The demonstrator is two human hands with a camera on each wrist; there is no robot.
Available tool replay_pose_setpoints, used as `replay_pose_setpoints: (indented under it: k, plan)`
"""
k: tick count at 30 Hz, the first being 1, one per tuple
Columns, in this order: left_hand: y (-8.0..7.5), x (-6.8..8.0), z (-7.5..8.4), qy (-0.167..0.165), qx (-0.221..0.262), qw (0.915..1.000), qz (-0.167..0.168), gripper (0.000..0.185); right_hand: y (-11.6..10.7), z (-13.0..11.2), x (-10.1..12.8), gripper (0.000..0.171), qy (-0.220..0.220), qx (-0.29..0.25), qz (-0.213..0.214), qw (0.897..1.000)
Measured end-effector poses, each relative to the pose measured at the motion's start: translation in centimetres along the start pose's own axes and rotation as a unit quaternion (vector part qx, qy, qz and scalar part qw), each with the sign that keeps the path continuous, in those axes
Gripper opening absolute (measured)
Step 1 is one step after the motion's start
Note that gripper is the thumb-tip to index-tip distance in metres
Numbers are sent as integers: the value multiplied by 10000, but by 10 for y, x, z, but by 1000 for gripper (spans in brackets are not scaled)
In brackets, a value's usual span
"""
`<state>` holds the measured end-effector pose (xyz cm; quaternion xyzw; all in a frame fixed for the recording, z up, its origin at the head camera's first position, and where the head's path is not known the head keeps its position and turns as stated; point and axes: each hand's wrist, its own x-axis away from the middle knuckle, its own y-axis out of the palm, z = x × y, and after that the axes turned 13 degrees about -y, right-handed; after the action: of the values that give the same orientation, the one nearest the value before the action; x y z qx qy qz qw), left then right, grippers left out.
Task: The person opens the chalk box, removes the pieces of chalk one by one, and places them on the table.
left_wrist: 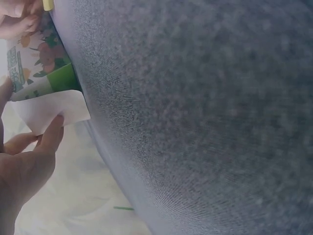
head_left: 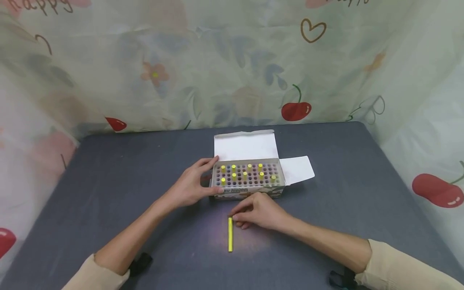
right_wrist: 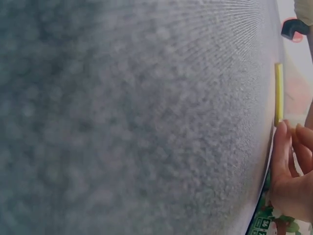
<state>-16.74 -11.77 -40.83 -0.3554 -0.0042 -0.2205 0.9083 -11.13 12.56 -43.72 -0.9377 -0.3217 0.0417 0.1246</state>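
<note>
An open cardboard box point(head_left: 247, 192) stands mid-table, with several yellow sticks point(head_left: 244, 174) upright in its holed tray. My left hand point(head_left: 211, 175) grips the box's left end, thumb on the front and fingers over the top edge. In the left wrist view the box's printed side point(left_wrist: 39, 63) and a white flap point(left_wrist: 54, 110) show beside my left hand point(left_wrist: 24, 166). A single yellow stick point(head_left: 230, 234) lies flat in front of the box. My right hand point(head_left: 235, 219) pinches its far end with curled fingertips. The right wrist view shows the stick point(right_wrist: 279, 93) and my right hand point(right_wrist: 293, 181) at its end.
The dark grey table point(head_left: 108, 173) is walled in by a floral cloth backdrop point(head_left: 232, 72) behind and at both sides. The box's white lid point(head_left: 246, 145) and side flap point(head_left: 297, 169) lie open toward the back and right. Black wrist straps point(head_left: 139, 264) sit near the front edge.
</note>
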Motion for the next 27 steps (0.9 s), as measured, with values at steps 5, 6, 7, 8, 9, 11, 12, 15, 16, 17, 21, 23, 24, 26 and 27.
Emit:
replay_pose_setpoints:
  k: [5,6,7,8,9,11,12,15,16,17,21,23,24,26,27]
  plan:
    - [-1,1,0,-61,74,10000,5,91,-4,-1,2,11,-199,61,-120,9997]
    - [-1,1,-1,-76,103,9999,1,91,-6,-1,2,12,-243,35,-137,9996]
    - [-1,1,-1,-82,121,9999,-4,91,-7,-2,3,12,-281,33,-152,9995]
    - [-1,1,-1,-82,139,9999,-9,91,-10,-3,4,13,-332,46,-162,9993]
    - [0,1,0,-79,148,9999,-16,91,-12,-4,5,14,-384,75,-160,9991]
    - [1,0,0,-70,155,9999,-32,91,-17,-7,7,15,-523,209,-130,9983]
    - [1,0,0,-65,161,9998,-42,91,-20,-9,8,15,-606,323,-94,9976]
    - [2,1,1,-86,155,9998,-52,91,-28,-15,11,15,-917,718,85,9932]
    - [2,1,1,-97,157,9998,-54,91,-31,-17,12,15,-1007,795,161,9916]
    - [3,0,1,-108,163,9998,-58,91,-33,-18,13,15,-1079,826,235,9904]
    - [4,0,2,-151,198,9997,-67,92,-42,-25,14,16,-1142,624,443,9905]
    - [4,0,2,-169,241,9995,-80,92,-45,-30,15,15,-1127,510,473,9912]
    - [4,0,1,-174,266,9995,-79,92,-47,-32,14,15,-1140,481,472,9912]
    - [4,1,1,-182,316,9993,-78,92,-50,-36,13,15,-1183,502,461,9906]
    - [4,1,0,-181,334,9993,-76,92,-51,-38,13,15,-1215,560,462,9899]
